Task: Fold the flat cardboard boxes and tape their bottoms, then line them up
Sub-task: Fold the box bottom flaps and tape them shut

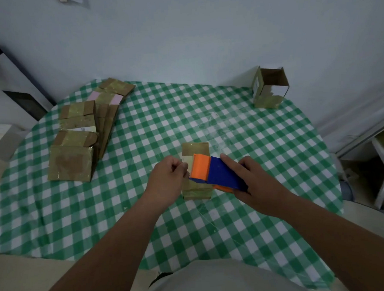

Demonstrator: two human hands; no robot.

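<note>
A folded cardboard box [195,148] stands in the middle of the round table [264,141], its taped face turned up. My right hand [256,184] grips a blue and orange tape dispenser [214,174] lying across the top of the box, index finger stretched along its blue body. My left hand [166,181] is at the dispenser's orange front end, its fingers curled and pinching at the tape there; the tape end itself is too small to make out. A finished box [270,86], open at the top, stands at the table's far right edge.
A pile of several flat cardboard boxes [81,137] lies on the left part of the green-and-white checked cloth. A wall runs close behind the table. A dark-framed stand is at the far left and a white rack at the right edge.
</note>
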